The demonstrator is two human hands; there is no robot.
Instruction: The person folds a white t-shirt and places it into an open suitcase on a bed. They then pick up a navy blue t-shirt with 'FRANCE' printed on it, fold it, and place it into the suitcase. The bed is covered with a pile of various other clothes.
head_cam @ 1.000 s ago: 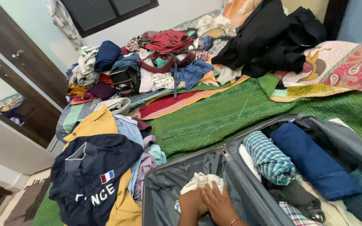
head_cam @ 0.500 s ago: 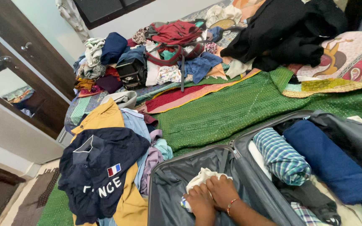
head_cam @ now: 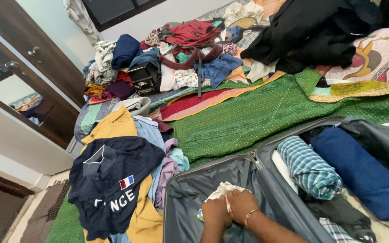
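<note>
Your two hands, the left hand and the right hand, press side by side on one cream cloth, fingers curled onto it, in the near-left half of one open grey suitcase. The right half holds two rolls: one checked roll and one navy roll. Left of the case lies one navy shirt atop a yellow garment. The bed wears a green spread; farther off sit one red backpack, a black heap and a dark wardrobe.
</note>
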